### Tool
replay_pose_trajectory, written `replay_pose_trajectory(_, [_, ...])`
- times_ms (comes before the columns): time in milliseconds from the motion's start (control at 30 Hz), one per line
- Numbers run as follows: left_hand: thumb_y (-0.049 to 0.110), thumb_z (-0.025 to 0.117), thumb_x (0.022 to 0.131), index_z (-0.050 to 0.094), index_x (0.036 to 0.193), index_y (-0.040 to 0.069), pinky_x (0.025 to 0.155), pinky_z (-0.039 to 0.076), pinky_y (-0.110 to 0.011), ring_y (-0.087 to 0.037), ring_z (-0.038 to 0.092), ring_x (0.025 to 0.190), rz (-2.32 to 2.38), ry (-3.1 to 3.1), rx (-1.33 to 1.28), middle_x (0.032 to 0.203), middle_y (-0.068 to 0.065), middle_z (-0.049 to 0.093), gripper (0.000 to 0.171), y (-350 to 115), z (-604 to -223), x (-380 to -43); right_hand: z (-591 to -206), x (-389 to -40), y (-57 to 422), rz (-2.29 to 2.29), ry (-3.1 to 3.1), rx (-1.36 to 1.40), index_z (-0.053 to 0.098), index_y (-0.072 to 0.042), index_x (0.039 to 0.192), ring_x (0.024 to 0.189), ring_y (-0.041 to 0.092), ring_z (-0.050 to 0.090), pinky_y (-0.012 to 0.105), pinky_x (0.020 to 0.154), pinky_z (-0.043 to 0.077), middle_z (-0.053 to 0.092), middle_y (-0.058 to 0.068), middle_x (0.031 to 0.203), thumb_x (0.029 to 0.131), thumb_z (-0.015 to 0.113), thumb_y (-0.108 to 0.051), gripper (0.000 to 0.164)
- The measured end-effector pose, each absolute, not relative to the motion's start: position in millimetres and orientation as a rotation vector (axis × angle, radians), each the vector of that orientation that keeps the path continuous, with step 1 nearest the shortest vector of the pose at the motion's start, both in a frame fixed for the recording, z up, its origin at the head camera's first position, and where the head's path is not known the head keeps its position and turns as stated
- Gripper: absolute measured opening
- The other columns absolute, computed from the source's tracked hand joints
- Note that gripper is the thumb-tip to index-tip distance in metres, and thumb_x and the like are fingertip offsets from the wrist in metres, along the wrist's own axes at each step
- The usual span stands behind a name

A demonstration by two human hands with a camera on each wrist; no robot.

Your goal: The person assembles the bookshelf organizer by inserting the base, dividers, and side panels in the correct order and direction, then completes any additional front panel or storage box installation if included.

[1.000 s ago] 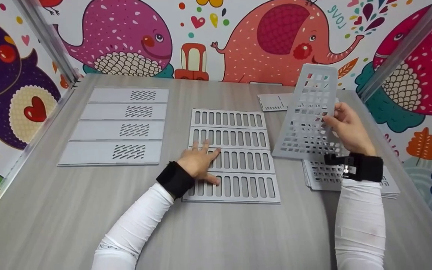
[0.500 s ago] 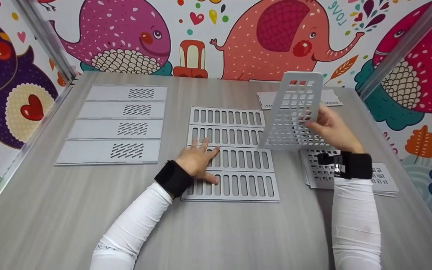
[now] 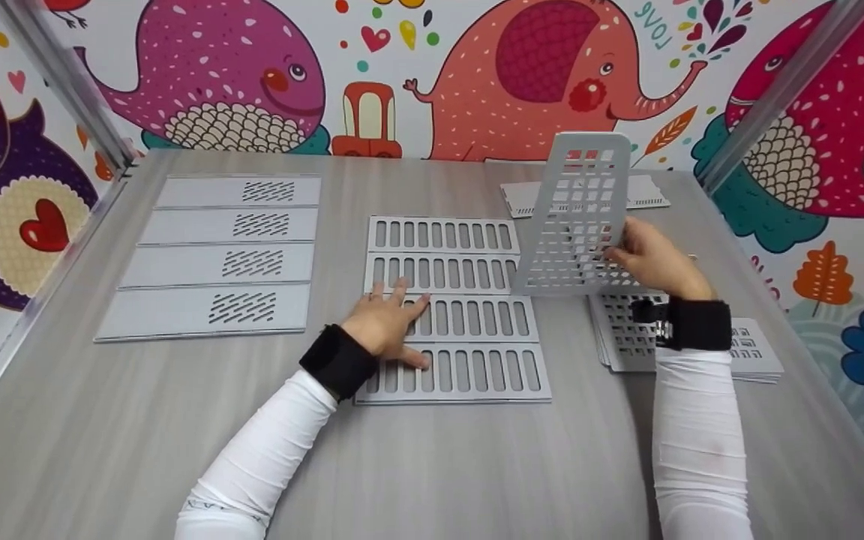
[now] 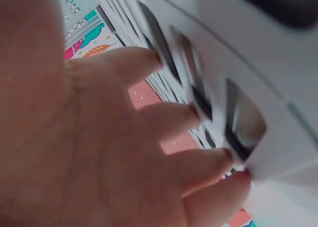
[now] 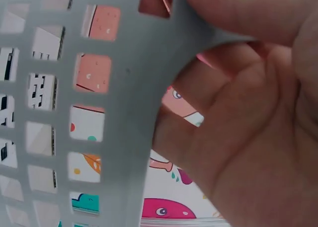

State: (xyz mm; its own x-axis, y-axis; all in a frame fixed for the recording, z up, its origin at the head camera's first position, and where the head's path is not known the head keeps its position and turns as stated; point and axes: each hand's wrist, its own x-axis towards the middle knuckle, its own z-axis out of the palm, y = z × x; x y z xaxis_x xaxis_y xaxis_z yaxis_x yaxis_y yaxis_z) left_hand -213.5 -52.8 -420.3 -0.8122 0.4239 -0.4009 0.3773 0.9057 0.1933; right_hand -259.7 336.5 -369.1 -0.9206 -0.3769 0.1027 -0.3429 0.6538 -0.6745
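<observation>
My right hand (image 3: 657, 259) pinches the right edge of a grey perforated panel (image 3: 541, 240), thumb on the near face and fingers behind. The panel stands tilted up, full of small square holes; its lower left corner overlaps the slotted panels in the head view. In the right wrist view, the thumb (image 5: 248, 13) presses the panel's rim (image 5: 129, 113). My left hand (image 3: 381, 326) lies with spread fingers on the left side of the slotted grey panels (image 3: 477, 296), set in rows in the middle. The left wrist view shows its fingertips touching the slotted surface (image 4: 208, 43).
Several plain panels with slanted slits (image 3: 177, 266) lie in rows at the left. Beneath my right wrist sits a stack of square-holed panels (image 3: 623, 352). A pale panel (image 3: 646, 193) lies behind the held one. Printed walls and metal posts (image 3: 784, 97) border the table.
The right hand has moved left with the perforated panel, which now reaches the slotted rows' right edge. My left hand stays on the slotted panels. The head view has shifted slightly.
</observation>
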Motion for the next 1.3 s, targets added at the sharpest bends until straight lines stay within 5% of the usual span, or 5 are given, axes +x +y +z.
replay_pose_trajectory(100, [0.064, 0.074, 0.076, 0.019, 0.162, 0.025, 0.124, 0.017, -0.061, -0.053, 0.009, 0.151, 0.134, 2.623, 0.577, 0.169, -0.02, 0.004, 0.109, -52.1, -420.6, -213.3, -371.5, -263.2, 331.8, -1.083, 2.892, -0.54, 0.043, 0.006, 0.144, 0.114, 0.036, 0.063, 0.01, 0.086, 0.049, 0.061, 0.03, 0.132, 0.098, 0.05, 0.009, 0.047])
replay_pose_trajectory(333, [0.067, 0.073, 0.076, 0.016, 0.162, 0.025, 0.125, 0.015, -0.06, -0.053, 0.008, 0.152, 0.114, 2.622, 0.574, 0.169, -0.018, 0.002, 0.111, -51.4, -419.6, -213.2, -386.8, -276.2, 322.2, -1.203, 3.033, -0.41, 0.038, 0.007, 0.144, 0.131, 0.045, 0.052, 0.058, 0.109, 0.042, 0.054, 0.032, 0.139, 0.1, 0.044, 0.007, 0.044])
replay_pose_trajectory(700, [0.064, 0.074, 0.079, 0.015, 0.162, 0.026, 0.124, 0.013, -0.062, -0.054, 0.003, 0.151, 0.131, 2.6, 0.565, 0.169, -0.018, 0.0, 0.109, -51.6, -420.2, -215.7, -390.1, -312.4, 311.3, -1.189, 3.092, -0.288, 0.039, 0.013, 0.128, 0.103, 0.042, 0.056, 0.049, 0.087, 0.045, 0.057, 0.034, 0.113, 0.099, 0.037, 0.004, 0.03])
replay_pose_trajectory(933, [0.063, 0.074, 0.079, 0.015, 0.162, 0.026, 0.124, 0.013, -0.062, -0.055, 0.004, 0.151, 0.13, 2.593, 0.56, 0.169, -0.018, -0.001, 0.108, -52.5, -423.8, -212.1, -396.4, -332.1, 310.9, -1.226, 3.064, -0.25, 0.036, 0.01, 0.136, 0.115, 0.042, 0.055, 0.051, 0.098, 0.043, 0.056, 0.035, 0.127, 0.1, 0.036, 0.003, 0.037])
replay_pose_trajectory(1300, [0.061, 0.074, 0.08, 0.016, 0.162, 0.026, 0.124, 0.015, -0.063, -0.054, 0.006, 0.151, 0.141, 2.607, 0.554, 0.169, -0.017, 0.0, 0.106, -49.5, -422.5, -213.6, -394.3, -352.6, 315.4, -1.171, 3.164, -0.146, 0.031, 0.011, 0.139, 0.115, 0.047, 0.053, 0.058, 0.105, 0.038, 0.056, 0.037, 0.119, 0.101, 0.035, -0.001, 0.041])
